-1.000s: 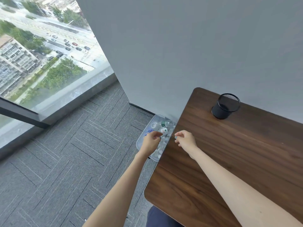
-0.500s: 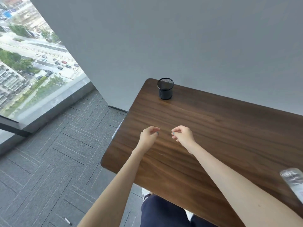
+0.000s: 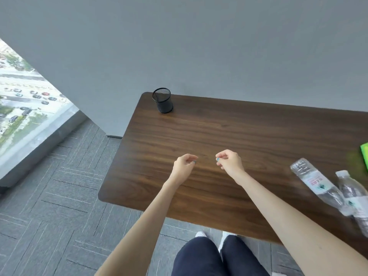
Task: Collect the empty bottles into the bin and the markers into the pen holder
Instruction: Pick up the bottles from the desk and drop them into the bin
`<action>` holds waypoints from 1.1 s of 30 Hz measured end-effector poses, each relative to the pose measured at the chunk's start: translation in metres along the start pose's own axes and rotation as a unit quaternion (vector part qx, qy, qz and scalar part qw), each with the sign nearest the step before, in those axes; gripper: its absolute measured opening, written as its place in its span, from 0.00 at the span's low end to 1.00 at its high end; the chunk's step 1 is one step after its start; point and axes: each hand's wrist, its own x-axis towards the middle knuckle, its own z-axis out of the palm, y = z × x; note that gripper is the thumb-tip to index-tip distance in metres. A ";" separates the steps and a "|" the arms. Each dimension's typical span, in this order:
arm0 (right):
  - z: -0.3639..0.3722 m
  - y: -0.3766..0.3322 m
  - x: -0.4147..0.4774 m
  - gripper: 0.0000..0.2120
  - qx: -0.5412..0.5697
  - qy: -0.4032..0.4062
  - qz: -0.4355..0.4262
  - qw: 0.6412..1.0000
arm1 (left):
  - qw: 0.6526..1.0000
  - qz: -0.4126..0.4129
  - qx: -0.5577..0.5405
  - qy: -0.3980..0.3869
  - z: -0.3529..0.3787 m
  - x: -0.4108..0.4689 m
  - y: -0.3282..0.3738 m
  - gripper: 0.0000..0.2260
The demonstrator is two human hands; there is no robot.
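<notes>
Hovering over the tabletop (image 3: 219, 126), our left hand (image 3: 184, 163) and right hand (image 3: 229, 161) hang loosely curled and hold nothing. Two bottles lie on their sides at our right. The open bottle (image 3: 316, 183) runs far-left to near-right, neck toward the far left. The capped bottle (image 3: 352, 198) lies just beside it, cap pointing away from us, and their lower ends touch. We judge rolling the main risk: grabbing one could knock the other off the near edge. The pen holder (image 3: 162, 100) stands at the far left corner; we see no bin and no markers
</notes>
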 end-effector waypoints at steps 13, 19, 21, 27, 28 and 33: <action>-0.091 0.067 -0.011 0.09 0.016 0.041 0.006 0.999 | 0.999 -0.017 0.005 -0.042 0.090 -0.016 0.030 0.11; -0.169 0.104 -0.010 0.10 -0.035 0.035 -0.021 0.999 | 0.999 -0.022 0.000 -0.044 0.168 -0.029 0.064 0.11; -0.199 0.119 -0.008 0.10 -0.042 0.037 -0.027 0.998 | 0.999 -0.024 -0.001 -0.045 0.200 -0.036 0.078 0.11; -0.284 0.155 -0.007 0.08 -0.074 0.068 -0.031 0.994 | 0.999 -0.023 0.015 -0.045 0.284 -0.047 0.117 0.11; -0.298 0.162 -0.009 0.08 -0.077 0.070 -0.032 0.994 | 0.998 -0.024 0.022 -0.044 0.298 -0.049 0.124 0.12; -0.350 0.193 -0.014 0.08 -0.091 0.078 -0.031 0.992 | 0.998 -0.025 0.055 -0.012 0.360 -0.057 0.159 0.20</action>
